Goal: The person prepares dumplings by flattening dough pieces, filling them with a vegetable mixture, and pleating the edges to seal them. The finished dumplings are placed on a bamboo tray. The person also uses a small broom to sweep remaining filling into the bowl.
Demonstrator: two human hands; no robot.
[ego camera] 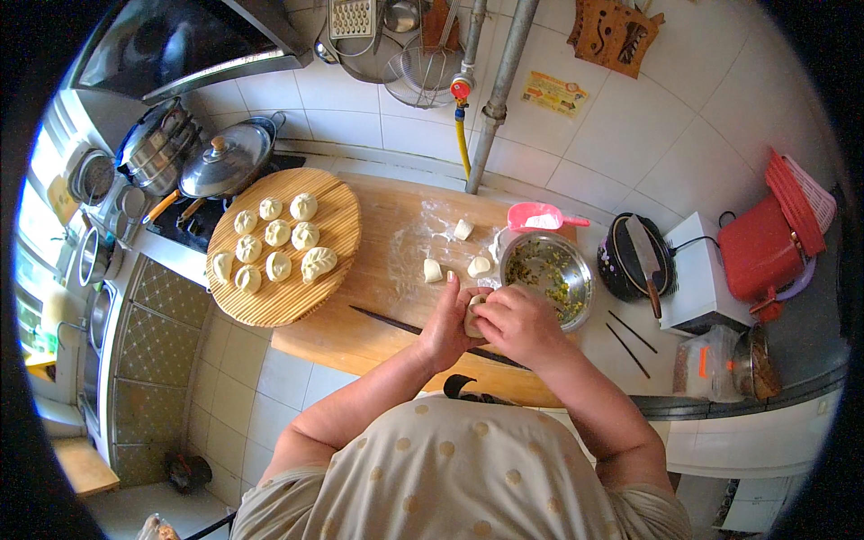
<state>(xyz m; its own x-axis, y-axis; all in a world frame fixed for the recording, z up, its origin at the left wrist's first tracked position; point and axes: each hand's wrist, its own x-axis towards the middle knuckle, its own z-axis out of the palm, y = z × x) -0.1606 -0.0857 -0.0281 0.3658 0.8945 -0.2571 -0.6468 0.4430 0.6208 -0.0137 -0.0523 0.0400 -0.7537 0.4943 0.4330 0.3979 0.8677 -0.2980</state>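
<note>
My left hand (445,331) cups a piece of dough (474,317) at the near side of the floured wooden board (385,209). The fingers of my right hand (520,320) pinch the same dough from the right. Beyond my hands lie three small dough pieces (433,271). A steel bowl (586,270) with a chopped green and yellow filling stands just right of them, partly behind my right hand. Several pleated buns (277,233) sit on a round slatted wooden tray (337,202) at the left.
A pink scoop (516,217) of flour lies behind the bowl. Further right are a cleaver (641,246) on a black pot (611,277), and two chopsticks (628,349). A dark rod (385,319) lies along the board's near side. A lidded wok (229,162) stands on the stove.
</note>
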